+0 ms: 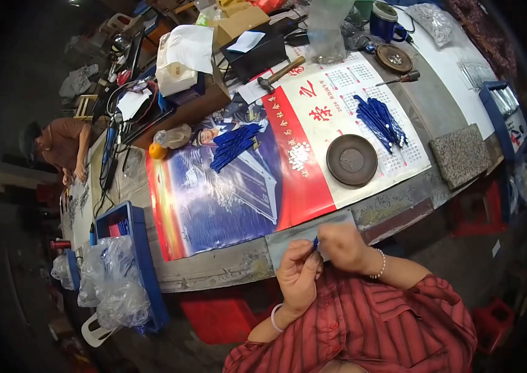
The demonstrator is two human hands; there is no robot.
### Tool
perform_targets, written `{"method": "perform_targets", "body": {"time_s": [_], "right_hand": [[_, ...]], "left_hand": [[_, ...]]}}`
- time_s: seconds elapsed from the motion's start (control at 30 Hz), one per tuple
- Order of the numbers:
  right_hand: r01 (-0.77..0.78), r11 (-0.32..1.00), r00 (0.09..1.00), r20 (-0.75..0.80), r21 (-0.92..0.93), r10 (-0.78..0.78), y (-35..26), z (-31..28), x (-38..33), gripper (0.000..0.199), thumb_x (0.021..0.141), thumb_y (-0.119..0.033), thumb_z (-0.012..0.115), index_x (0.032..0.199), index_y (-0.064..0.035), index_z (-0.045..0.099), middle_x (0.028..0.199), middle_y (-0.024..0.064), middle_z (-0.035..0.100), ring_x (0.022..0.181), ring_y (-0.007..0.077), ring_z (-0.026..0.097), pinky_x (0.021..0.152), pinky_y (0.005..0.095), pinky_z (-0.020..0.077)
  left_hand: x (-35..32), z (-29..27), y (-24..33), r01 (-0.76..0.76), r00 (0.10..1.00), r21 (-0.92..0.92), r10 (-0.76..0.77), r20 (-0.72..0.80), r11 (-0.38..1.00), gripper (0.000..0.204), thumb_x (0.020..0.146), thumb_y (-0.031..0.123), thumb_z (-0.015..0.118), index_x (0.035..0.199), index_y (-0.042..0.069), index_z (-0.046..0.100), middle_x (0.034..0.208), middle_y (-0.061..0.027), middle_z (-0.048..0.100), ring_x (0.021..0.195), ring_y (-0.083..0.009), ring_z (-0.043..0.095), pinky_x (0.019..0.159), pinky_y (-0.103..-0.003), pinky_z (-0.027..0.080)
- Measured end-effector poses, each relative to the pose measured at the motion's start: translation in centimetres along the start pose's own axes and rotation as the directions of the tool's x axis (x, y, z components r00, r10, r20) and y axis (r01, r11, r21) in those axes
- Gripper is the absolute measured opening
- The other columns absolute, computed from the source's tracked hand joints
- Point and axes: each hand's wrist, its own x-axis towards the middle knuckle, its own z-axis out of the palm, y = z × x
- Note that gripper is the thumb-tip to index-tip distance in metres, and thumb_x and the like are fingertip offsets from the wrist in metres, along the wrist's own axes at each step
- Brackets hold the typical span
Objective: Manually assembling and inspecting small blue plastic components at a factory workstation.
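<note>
A small blue part (315,243) sits pinched between both hands, just off the near edge of the grey metal plate (294,237) that lies on the tabletop (226,264). The left hand (299,271) is curled narrow, its fingertips closed on the lower side of the part; the right hand (342,245) is closed over it from above and hides most of it. Beyond the plate lies a large poster calendar (257,168), carrying a dark round dish (351,160), a heap of small silvery pieces (299,154) and two piles of blue sticks (380,121) (233,145). Further beyond the plate rests a hammer (281,73). Left of the plate, a blue bin (141,261) holds clear bags. The part is held over the gap between plate and lap, so a slipping pinch would likely send it to the floor, and it looks small enough to lose there
</note>
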Motion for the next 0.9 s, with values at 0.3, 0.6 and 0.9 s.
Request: {"method": "perform_targets", "body": {"time_s": [0.3,0.6,0.9], "right_hand": [[0.183,0.941,0.983,0.052,-0.286,-0.175,-1.4,0.3,-0.5,0.041,0.093,-0.032,0.051,0.067,0.0,0.046,0.058,0.0156,0.049,0.05,0.0347,0.047,0.046,0.0365,0.0359],[-0.031,0.994,0.999,0.025,-0.101,0.034,-0.3,-2.4,-0.9,0.031,0.093,-0.023,0.054,0.073,0.0007,0.049,0.058,0.0121,0.042,0.05,0.0183,0.037,0.047,0.0326,0.0343],[-0.094,0.954,0.995,0.003,-0.284,0.099,0.9,-4.3,-3.4,0.026,0.09,-0.021,0.056,0.076,-0.0003,0.051,0.064,0.0099,0.049,0.056,0.0236,0.051,0.053,0.0324,0.0389]], "left_hand": [[-0.6,0.7,0.7,0.101,0.989,0.005,-0.1,-0.107,0.995,0.02,0.089,-0.002,0.053,0.108,0.005,0.051,0.103,-0.0061,0.054,0.06,-0.0106,0.045,0.05,-0.022,0.036],[0.6,-0.1,2.2,0.519,0.83,-0.431,-0.556,0.049,0.738,0.021,0.093,0.005,0.047,0.114,0.006,0.05,0.093,-0.0062,0.052,0.061,-0.0081,0.04,0.047,-0.019,0.032],[0.8,-2.3,0.9,0.644,0.71,-0.63,-0.646,0.28,0.434,0.028,0.094,0.007,0.046,0.122,0.002,0.048,0.094,-0.0064,0.052,0.061,-0.0074,0.039,0.047,-0.017,0.031]]}}
